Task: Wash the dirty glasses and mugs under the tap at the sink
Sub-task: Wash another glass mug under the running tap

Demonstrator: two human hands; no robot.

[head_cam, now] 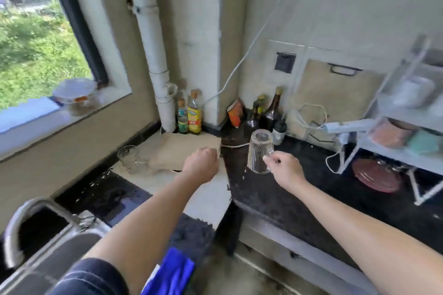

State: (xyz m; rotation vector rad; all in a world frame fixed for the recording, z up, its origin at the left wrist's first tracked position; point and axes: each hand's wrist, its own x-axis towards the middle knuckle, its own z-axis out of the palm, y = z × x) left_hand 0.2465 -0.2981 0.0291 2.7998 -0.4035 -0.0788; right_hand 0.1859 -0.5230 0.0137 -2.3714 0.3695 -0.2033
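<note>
Fingers of the right hand pinch the side of a clear glass tumbler near its rim, holding it upside down above the dark countertop. Its long axis runs nearly vertical, base up and tipped slightly away, mouth facing down. It looks clean and see-through, with fine ribbed lines along the wall. Left hand is curled into a loose fist just beside it, resting at the near edge of a tan cutting board; whether it grips that edge I cannot tell. Nearest the camera, a curved steel tap arches over the sink rim, with a blue cloth beside it. Further left, a second patterned glass stands upright on the pale surface. Beyond, oil and sauce bottles crowd the corner, a white cable trails behind the tumbler, and a white rack stands right.
</note>
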